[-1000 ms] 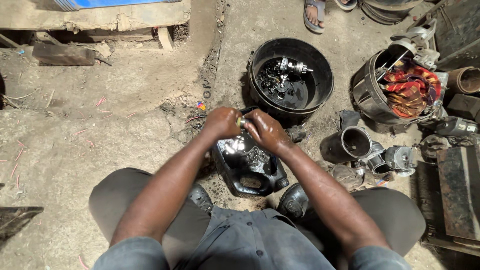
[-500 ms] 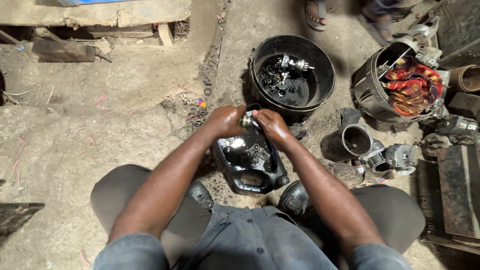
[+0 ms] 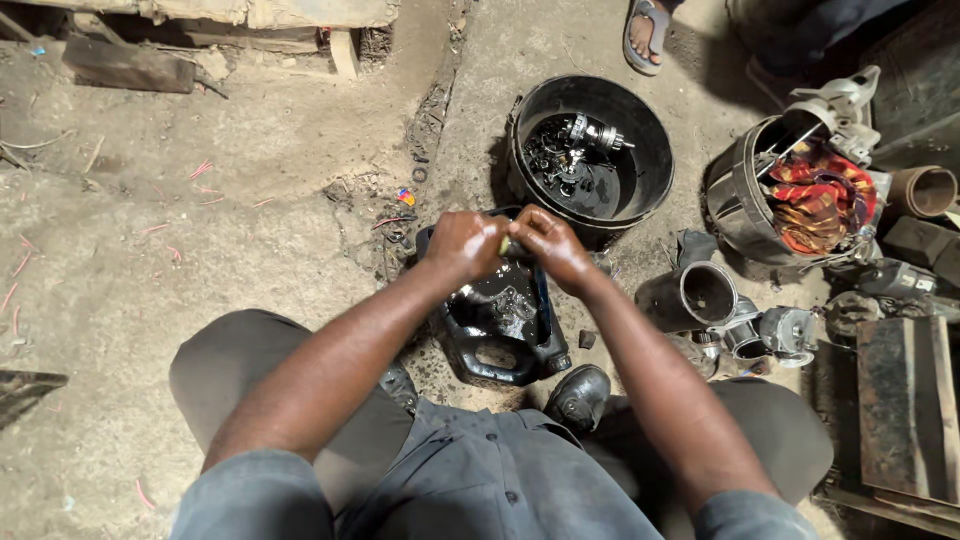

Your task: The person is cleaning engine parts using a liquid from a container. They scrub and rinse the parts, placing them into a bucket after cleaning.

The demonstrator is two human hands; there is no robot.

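Note:
My left hand (image 3: 465, 245) and my right hand (image 3: 549, 246) meet above a cut-open black plastic jug (image 3: 500, 325) that holds dark oily liquid and small metal pieces. Both hands pinch a small yellowish metal part (image 3: 505, 245) between them; most of it is hidden by my fingers. The jug lies on the ground between my knees, just in front of my black shoes (image 3: 577, 395).
A black round bucket (image 3: 650, 150) with oily metal parts stands just beyond the jug. To the right are a dark pipe section (image 3: 690, 295), small metal housings (image 3: 785, 330) and a drum-like casing (image 3: 735, 195) holding a red patterned cloth. Another person's sandalled foot (image 3: 648, 30) is at top.
My hands have closed tighter around the small part and shifted slightly right. The view has drifted, and the other person's feet at the top have moved.

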